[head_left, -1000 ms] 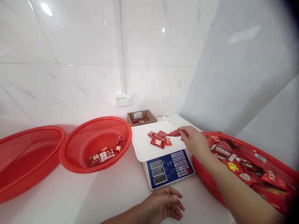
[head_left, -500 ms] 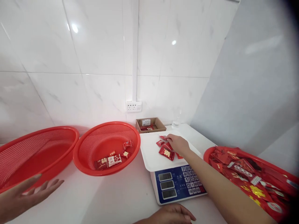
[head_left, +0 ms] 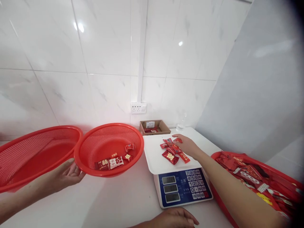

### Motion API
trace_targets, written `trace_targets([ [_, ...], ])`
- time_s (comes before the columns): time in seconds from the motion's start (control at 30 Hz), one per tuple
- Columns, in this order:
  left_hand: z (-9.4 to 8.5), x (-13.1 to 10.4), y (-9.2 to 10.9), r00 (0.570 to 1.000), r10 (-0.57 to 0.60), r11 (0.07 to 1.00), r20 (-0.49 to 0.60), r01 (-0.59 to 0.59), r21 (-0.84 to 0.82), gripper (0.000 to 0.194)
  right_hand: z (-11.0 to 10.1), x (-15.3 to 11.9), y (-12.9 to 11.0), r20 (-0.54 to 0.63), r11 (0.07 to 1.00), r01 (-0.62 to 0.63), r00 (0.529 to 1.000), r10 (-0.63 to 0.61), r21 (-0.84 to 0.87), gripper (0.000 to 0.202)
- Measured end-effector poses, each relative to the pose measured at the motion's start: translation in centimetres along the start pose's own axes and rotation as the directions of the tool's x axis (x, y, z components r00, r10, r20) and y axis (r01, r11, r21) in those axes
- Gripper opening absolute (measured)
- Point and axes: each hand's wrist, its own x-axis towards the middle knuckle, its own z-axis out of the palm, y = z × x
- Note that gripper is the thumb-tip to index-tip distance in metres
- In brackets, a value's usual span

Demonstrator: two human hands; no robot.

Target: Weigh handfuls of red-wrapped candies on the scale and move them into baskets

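Observation:
My left hand [head_left: 68,174] is at the left edge of a round red plastic basket [head_left: 86,169], its thumb near the rim and its fingers curled under it. Inside that basket lie several wrapped snacks [head_left: 116,162]. My right hand [head_left: 187,145] reaches over the white tray [head_left: 153,158] of a scale [head_left: 177,186]. Its fingers close on a small red snack packet [head_left: 178,140], partly hidden by them. Beside it on the tray is a loose cluster of red snack packets [head_left: 170,156].
Another person's hand [head_left: 175,218] rests in front of the scale. A second red basket [head_left: 78,134] stands at the left. At the right, a red basket [head_left: 217,194] is heaped with red packets. A small cardboard box [head_left: 163,131] and a clear object [head_left: 180,126] stand at the back.
My left hand has moved right from beside the left basket to the round basket's rim. My right hand has shifted slightly right over the tray, and the packets there lie more spread out.

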Motion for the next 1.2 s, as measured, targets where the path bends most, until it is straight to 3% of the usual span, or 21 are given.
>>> trace_targets([
  [0.1, 0.6, 0.6, -0.9, 0.948, -0.174, 0.983, 0.266, 0.182, -0.004, 0.018, -0.3, -0.5, 0.6, 0.0, 1.0, -0.004, 1.0, 0.004, 0.024, 0.037],
  [0.17, 0.7, 0.8, -1.3, 0.917, -0.209, 0.972, 0.339, 0.232, -0.028, 0.013, -0.6, -1.0, 0.9, 0.015, 0.999, 0.006, 1.0, -0.007, 0.049, 0.036],
  [0.4, 0.5, 1.3, -1.2, 0.893, -0.253, 0.959, 0.372, 0.281, -0.022, 0.014, -0.6, -2.2, 1.3, 0.203, 0.984, 0.053, 0.975, -0.088, 0.172, 0.042],
  [0.57, 0.3, 2.2, -2.3, 0.895, -0.27, 0.944, 0.354, 0.318, -0.084, 0.034, 0.2, -2.1, 1.5, 0.081, 0.998, -0.026, 0.996, 0.021, 0.052, 0.034],
  [0.67, 0.1, 2.5, -2.8, 0.897, -0.259, 0.943, 0.357, 0.315, -0.107, 0.046, 0.5, -2.0, 1.8, 0.051, 1.0, 0.01, 0.999, -0.01, -0.006, 0.024],
  [1.07, 0.3, 2.2, -2.4, 0.898, -0.27, 0.938, 0.348, 0.326, -0.113, 0.045, 1.5, -1.7, 2.7, -0.02, 0.992, 0.068, 0.997, -0.071, -0.105, 0.016],
  [1.2, 0.3, 2.1, -2.3, 0.897, -0.263, 0.94, 0.356, 0.321, -0.116, 0.045, 1.6, -1.5, 2.6, -0.094, 0.989, 0.074, 0.992, -0.086, -0.129, 0.031],
])
